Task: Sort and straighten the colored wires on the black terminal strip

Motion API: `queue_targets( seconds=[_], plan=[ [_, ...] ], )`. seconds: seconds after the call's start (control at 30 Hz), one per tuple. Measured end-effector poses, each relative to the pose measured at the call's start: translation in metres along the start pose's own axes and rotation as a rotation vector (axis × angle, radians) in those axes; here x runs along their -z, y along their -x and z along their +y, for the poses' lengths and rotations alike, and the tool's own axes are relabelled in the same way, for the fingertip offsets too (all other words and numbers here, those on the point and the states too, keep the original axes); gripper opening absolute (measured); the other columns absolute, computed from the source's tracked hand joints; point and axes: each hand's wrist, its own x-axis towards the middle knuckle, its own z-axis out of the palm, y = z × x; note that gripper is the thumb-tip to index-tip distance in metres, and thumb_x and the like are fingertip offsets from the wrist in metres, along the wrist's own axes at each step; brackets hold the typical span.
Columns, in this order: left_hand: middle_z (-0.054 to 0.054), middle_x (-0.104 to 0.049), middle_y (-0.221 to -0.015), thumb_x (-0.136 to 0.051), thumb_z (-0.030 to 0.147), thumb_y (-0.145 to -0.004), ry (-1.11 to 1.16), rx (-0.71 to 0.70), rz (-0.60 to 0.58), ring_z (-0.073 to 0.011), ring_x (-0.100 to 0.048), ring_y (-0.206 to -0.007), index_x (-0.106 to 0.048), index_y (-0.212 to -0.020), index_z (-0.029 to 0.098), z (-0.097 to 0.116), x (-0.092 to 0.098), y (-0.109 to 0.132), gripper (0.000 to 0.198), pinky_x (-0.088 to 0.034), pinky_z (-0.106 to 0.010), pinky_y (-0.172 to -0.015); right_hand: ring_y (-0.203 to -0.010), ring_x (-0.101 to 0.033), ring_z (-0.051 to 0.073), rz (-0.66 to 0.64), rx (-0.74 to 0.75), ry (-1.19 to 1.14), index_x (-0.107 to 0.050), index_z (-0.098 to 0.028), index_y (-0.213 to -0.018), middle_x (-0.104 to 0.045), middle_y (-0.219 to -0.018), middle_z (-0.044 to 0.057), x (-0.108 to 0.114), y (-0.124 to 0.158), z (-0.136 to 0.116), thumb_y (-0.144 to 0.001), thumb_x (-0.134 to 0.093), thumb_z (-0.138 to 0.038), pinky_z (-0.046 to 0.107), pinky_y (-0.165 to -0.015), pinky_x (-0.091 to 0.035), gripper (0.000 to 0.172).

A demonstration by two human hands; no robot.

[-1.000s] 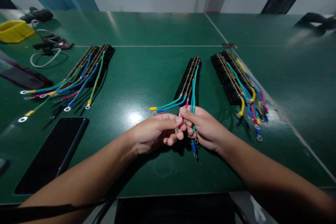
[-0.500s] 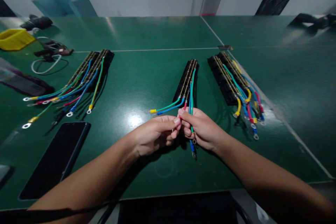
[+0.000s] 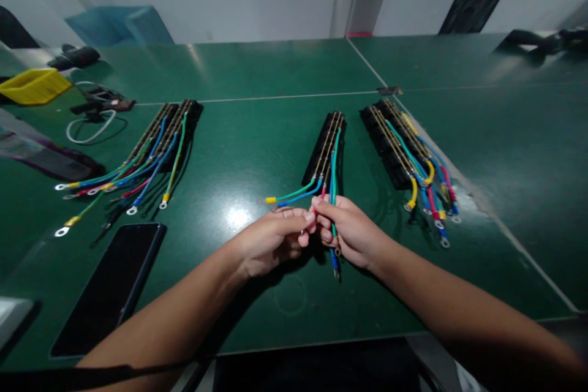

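A black terminal strip (image 3: pixel 318 153) with brass-coloured bars lies in front of me, coloured wires running from its near end. My left hand (image 3: pixel 280 237) pinches the end of a short red wire (image 3: pixel 323 190). My right hand (image 3: pixel 349 229) is closed on the same wire, thumb and fingers meeting the left fingertips. A green wire (image 3: pixel 335 162) and a blue wire pass by the right fingers; the blue lug (image 3: pixel 335 263) hangs out below. To the left stick out another green wire (image 3: pixel 294 192), with a yellow-sleeved end, and a blue wire. The fingers cover the red wire's tip.
Wired terminal strips lie at left (image 3: pixel 184 128) and right (image 3: pixel 390 141), their ring lugs pointing toward me. A phone (image 3: pixel 110 288) is by my left forearm. Farther left are a yellow bin (image 3: pixel 37 87), a white cable (image 3: pixel 89 135) and a plastic bag (image 3: pixel 41 147).
The camera view has tilted up slightly, so windows now show at the top. Both hands keep their pinch on the red wire with little visible movement.
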Motion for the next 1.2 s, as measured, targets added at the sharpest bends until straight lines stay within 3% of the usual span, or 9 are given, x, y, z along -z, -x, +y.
queue_targets(
  seconds=[0.13,0.33,0.7,0.97,1.07,1.2],
  plan=[
    [0.003,-0.051,-0.052,-0.062,0.032,-0.086,0.037,0.001,-0.061,-0.0030,-0.033,-0.039,-0.057,-0.075,0.013,-0.001,0.004,-0.003,0.022,-0.023,-0.017,-0.041,-0.037,-0.035,0.003,0.021,0.004,0.041,-0.042,-0.017,-0.060,-0.048,-0.052,-0.003,-0.003,-0.001,0.000,-0.081,-0.063,-0.041,0.016,-0.035,-0.017,0.038],
    [0.005,-0.047,-0.050,-0.068,0.028,-0.082,0.080,-0.006,-0.023,-0.0026,-0.033,-0.040,-0.053,-0.072,0.014,0.000,0.004,-0.005,0.023,-0.022,-0.015,-0.039,-0.036,-0.033,0.004,0.104,-0.002,0.048,-0.041,-0.018,-0.063,-0.038,-0.047,-0.007,-0.010,-0.002,0.000,-0.081,-0.061,-0.036,0.017,-0.035,-0.015,0.033],
    [0.005,-0.048,-0.052,-0.058,0.030,-0.088,0.047,0.011,-0.129,-0.0013,-0.023,-0.038,-0.055,-0.078,0.012,0.002,0.010,-0.008,0.021,-0.021,-0.014,-0.037,-0.035,-0.033,0.003,0.138,-0.073,0.061,-0.045,-0.016,-0.061,-0.044,-0.048,-0.004,-0.012,-0.007,-0.006,-0.087,-0.054,-0.026,0.016,-0.034,-0.016,0.029],
    [0.002,-0.054,-0.063,-0.058,0.023,-0.088,0.097,0.005,-0.186,0.0006,-0.029,-0.042,-0.057,-0.082,0.010,0.002,0.011,-0.010,0.015,-0.027,-0.013,-0.044,-0.038,-0.034,0.004,-0.018,-0.056,-0.021,-0.049,-0.015,-0.064,-0.044,-0.045,-0.005,0.007,-0.013,-0.003,-0.082,-0.064,-0.029,0.017,-0.038,-0.023,0.028],
    [0.002,-0.053,-0.061,-0.058,0.024,-0.089,0.115,0.019,-0.192,0.0003,-0.030,-0.041,-0.058,-0.082,0.010,0.002,0.011,-0.010,0.016,-0.028,-0.014,-0.045,-0.040,-0.031,0.003,-0.139,-0.094,-0.082,-0.050,-0.015,-0.070,-0.048,-0.050,-0.004,0.015,-0.013,-0.005,-0.081,-0.067,-0.029,0.017,-0.039,-0.021,0.025],
    [0.004,-0.049,-0.056,-0.057,0.028,-0.090,0.117,0.018,-0.206,-0.0003,-0.030,-0.041,-0.059,-0.082,0.010,0.001,0.011,-0.011,0.020,-0.027,-0.015,-0.044,-0.040,-0.029,0.003,-0.166,-0.121,-0.132,-0.047,-0.017,-0.073,-0.043,-0.048,-0.007,0.021,-0.012,-0.007,-0.080,-0.069,-0.028,0.016,-0.039,-0.020,0.026]
  ],
)
